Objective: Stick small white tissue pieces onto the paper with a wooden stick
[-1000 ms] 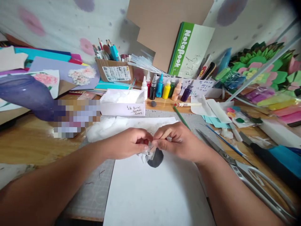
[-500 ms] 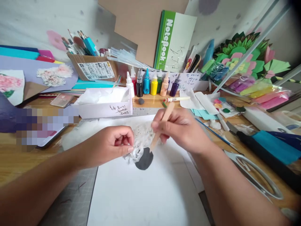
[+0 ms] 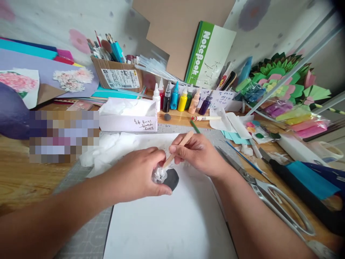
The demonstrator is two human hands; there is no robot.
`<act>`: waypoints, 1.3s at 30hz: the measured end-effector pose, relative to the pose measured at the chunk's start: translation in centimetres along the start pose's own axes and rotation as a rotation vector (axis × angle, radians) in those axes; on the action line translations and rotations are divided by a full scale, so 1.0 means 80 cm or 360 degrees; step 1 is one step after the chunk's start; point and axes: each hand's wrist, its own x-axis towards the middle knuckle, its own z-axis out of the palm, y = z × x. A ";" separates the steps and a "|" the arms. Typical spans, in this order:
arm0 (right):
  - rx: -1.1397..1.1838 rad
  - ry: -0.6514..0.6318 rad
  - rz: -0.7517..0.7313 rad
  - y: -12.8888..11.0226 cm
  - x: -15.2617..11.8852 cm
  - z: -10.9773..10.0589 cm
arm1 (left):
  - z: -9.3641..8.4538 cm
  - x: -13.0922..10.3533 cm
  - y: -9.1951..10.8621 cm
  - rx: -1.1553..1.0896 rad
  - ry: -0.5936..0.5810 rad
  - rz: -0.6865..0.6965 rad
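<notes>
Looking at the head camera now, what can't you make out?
All in the head view:
White crumpled piece: partly hidden by the left hand; I can't tell how firmly it's gripped.
Dark disc: left part hidden behind the white piece and hand.
Handwritten card: partly behind bottles, writing too small.
Purple object: cut off by the left edge.
Pixelated patch: blocks cover whatever's there.

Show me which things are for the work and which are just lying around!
In the work, it seems:
wooden stick, in the right hand
white crumpled piece, at the left hand
dark disc, right beside that piece
white sheet, below both hands

Seemingly just lying about:
scissors
coloured bottles
green-and-white notebook, propped up behind
</notes>
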 end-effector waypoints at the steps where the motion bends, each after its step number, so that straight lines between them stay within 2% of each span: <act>1: -0.0003 0.0003 0.0026 -0.001 -0.001 -0.002 | 0.004 -0.001 0.002 0.0067 0.0028 0.0000; 7: -0.0021 -0.0117 0.0220 0.000 -0.005 -0.008 | 0.010 0.000 -0.003 0.0007 0.0081 0.0045; 16: -0.0045 -0.0125 0.0140 0.008 0.000 0.004 | 0.002 -0.001 -0.012 -0.0212 0.0004 0.0091; 20: -0.0008 -0.0019 0.0173 0.007 0.000 0.003 | -0.005 0.000 -0.007 -0.0283 -0.0035 0.0109; 22: 0.0035 0.0102 0.0134 0.006 -0.001 0.001 | -0.017 -0.006 -0.011 -0.0412 0.0034 0.0098; 25: 0.0109 0.0308 0.0044 0.007 -0.001 -0.004 | -0.044 -0.028 -0.036 -0.0537 0.0344 0.0020; 27: 0.0155 0.0403 -0.0015 0.010 -0.001 -0.007 | -0.063 -0.050 -0.063 -0.0460 0.0520 -0.0106; 30: 0.0208 0.0489 -0.0083 0.016 0.000 -0.011 | -0.078 -0.084 -0.099 -0.0184 0.0654 -0.0369; 33: 0.0234 0.0554 -0.0118 0.019 -0.001 -0.014 | -0.071 -0.106 -0.109 0.0042 0.0688 -0.0368; 36: 0.0236 0.0581 -0.0137 0.019 -0.002 -0.015 | -0.057 -0.112 -0.101 0.0093 0.0641 -0.0271; 39: 0.0230 0.0576 -0.0140 0.020 -0.002 -0.015 | -0.048 -0.105 -0.098 -0.0033 0.0673 -0.0460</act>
